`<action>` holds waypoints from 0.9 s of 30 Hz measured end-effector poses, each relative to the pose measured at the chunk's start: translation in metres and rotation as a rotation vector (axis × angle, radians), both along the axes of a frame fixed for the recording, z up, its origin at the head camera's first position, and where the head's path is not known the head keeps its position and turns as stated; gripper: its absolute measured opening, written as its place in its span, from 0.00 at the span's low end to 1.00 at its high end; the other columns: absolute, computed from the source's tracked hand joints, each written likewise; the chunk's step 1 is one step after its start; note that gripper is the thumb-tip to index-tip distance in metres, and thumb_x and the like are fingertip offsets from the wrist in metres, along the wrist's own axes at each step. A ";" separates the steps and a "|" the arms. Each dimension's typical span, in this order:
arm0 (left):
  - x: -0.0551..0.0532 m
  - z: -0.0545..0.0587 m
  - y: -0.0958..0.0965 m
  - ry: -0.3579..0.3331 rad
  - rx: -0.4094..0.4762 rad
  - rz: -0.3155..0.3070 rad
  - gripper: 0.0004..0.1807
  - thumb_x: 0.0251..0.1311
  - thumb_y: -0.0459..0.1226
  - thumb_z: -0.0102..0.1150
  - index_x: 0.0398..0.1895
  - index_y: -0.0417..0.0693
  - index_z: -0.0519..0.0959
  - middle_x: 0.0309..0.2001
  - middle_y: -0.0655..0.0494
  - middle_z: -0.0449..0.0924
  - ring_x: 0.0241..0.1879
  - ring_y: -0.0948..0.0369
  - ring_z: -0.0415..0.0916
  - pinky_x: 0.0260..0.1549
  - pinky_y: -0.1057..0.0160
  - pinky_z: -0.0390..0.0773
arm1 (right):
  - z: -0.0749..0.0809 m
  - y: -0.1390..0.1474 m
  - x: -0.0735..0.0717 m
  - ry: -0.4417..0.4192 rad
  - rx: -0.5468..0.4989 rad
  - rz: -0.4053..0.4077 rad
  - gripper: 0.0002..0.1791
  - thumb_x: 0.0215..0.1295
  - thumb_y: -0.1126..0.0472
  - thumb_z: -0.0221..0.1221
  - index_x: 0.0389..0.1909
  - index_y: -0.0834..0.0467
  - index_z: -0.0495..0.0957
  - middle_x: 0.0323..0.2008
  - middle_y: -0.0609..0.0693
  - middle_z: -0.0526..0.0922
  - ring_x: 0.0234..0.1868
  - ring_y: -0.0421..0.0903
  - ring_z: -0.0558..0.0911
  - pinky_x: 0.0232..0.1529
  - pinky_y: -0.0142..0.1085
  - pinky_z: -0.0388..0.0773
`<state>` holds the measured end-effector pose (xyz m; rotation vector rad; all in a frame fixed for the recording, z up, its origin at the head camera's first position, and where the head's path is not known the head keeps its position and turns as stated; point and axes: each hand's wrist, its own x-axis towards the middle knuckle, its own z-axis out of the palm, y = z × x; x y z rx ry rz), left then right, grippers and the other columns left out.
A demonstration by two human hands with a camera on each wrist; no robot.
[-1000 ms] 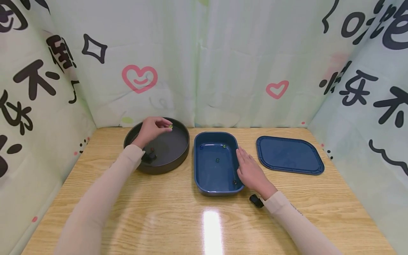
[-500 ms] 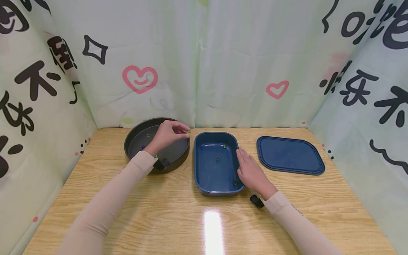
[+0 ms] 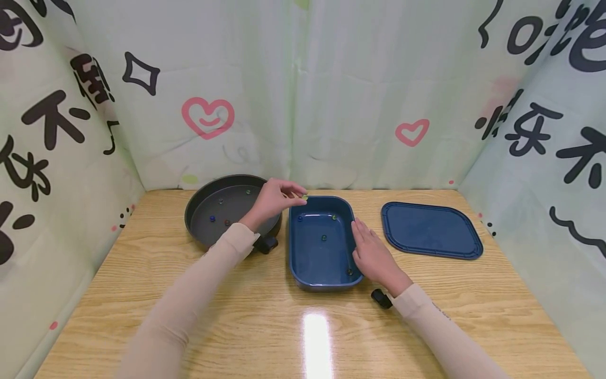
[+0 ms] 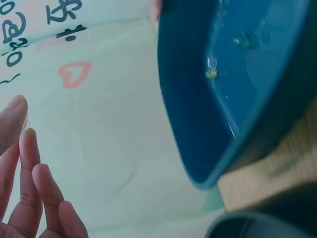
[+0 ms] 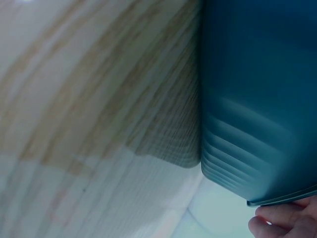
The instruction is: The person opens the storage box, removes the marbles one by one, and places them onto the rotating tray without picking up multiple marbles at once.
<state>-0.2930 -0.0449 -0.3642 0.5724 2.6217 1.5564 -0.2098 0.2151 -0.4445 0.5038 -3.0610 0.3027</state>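
My left hand (image 3: pixel 274 202) pinches a small yellow-green glass marble (image 3: pixel 305 197) between thumb and fingertips, at the back left corner of a blue rectangular container (image 3: pixel 326 286). In the left wrist view the marble (image 4: pixel 26 122) shows partly behind the thumb. Inside the container lie several marbles, among them a dark green one (image 3: pixel 324 238) and a yellowish one (image 3: pixel 334 217). Against the container's right wall rests my right hand (image 3: pixel 376 258), fingers straight along the rim; the right wrist view shows its fingers (image 5: pixel 282 218) at the rim.
Left of the container stands a round dark pan (image 3: pixel 199 231) holding several marbles, including a blue one (image 3: pixel 212 218). A blue lid (image 3: pixel 432 230) lies flat on the wooden table (image 3: pixel 265 326) to the right. A printed curtain (image 3: pixel 341 95) encloses the back and sides.
My left hand has carried the yellow-green marble rightward from above the round pan to the container's back left corner. The right hand has stayed in place.
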 end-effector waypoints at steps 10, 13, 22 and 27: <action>-0.012 -0.016 0.036 -0.024 0.022 -0.011 0.12 0.51 0.38 0.69 0.40 0.47 0.85 0.36 0.50 0.85 0.32 0.59 0.75 0.32 0.69 0.73 | 0.002 0.000 0.001 0.008 0.012 0.002 0.32 0.67 0.64 0.44 0.70 0.71 0.50 0.72 0.66 0.51 0.72 0.60 0.54 0.70 0.54 0.53; -0.014 -0.022 0.047 -0.031 0.024 -0.014 0.12 0.51 0.38 0.68 0.40 0.47 0.85 0.35 0.50 0.84 0.33 0.59 0.75 0.32 0.70 0.73 | 0.003 0.000 0.000 0.007 0.019 -0.004 0.32 0.67 0.64 0.44 0.70 0.71 0.50 0.72 0.66 0.51 0.72 0.60 0.54 0.70 0.54 0.53; -0.019 -0.035 0.069 -0.083 0.056 -0.019 0.12 0.51 0.37 0.69 0.40 0.44 0.85 0.36 0.47 0.85 0.34 0.59 0.78 0.34 0.71 0.76 | 0.003 -0.001 0.001 0.028 0.033 -0.001 0.33 0.66 0.63 0.46 0.69 0.72 0.51 0.71 0.66 0.53 0.72 0.60 0.56 0.69 0.53 0.54; -0.023 -0.046 0.076 -0.124 0.072 -0.011 0.12 0.51 0.35 0.68 0.40 0.43 0.85 0.36 0.46 0.84 0.37 0.58 0.79 0.39 0.67 0.79 | 0.004 -0.001 0.000 0.021 0.042 0.002 0.32 0.66 0.63 0.45 0.69 0.72 0.51 0.71 0.67 0.53 0.72 0.60 0.55 0.69 0.54 0.54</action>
